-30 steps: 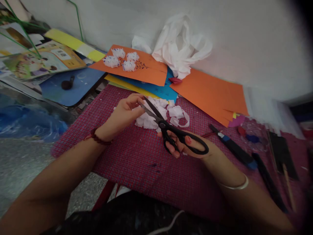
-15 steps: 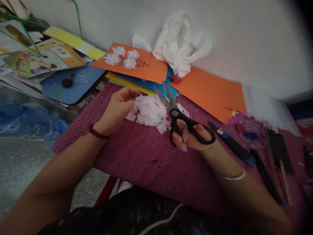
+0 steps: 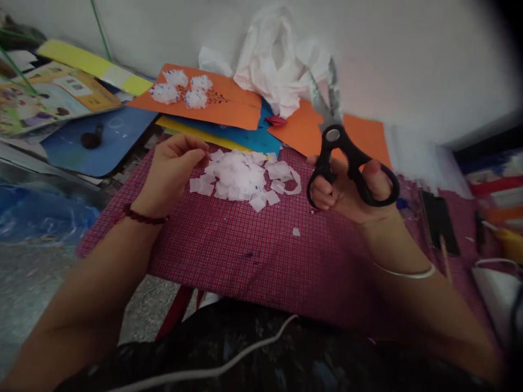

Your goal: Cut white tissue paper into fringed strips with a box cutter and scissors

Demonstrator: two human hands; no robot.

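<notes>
A heap of small white paper squares (image 3: 239, 174) lies on the red checked cloth (image 3: 204, 239). At the heap's left edge is my left hand (image 3: 169, 166), thumb and fingers pinched together; whatever is between the tips is hidden or too small to name. To the right of the heap, my right hand (image 3: 351, 190) holds black-handled scissors (image 3: 333, 134) raised off the cloth. Fingers pass through the handle loops, and the blades point up and stand partly open. One loose paper piece (image 3: 296, 232) lies apart from the heap.
Behind the heap lies an orange sheet (image 3: 237, 111) with white paper puffs (image 3: 196, 99) on it. A white plastic bag (image 3: 269, 60) rests against the wall. A second orange sheet (image 3: 368, 136) is behind the scissors. Books (image 3: 61, 98) are stacked at left; a black strip (image 3: 439, 223) lies at right.
My right hand has lifted the scissors up and to the right, away from the heap. My left hand stays pinched beside the paper squares. The whole view has shifted slightly.
</notes>
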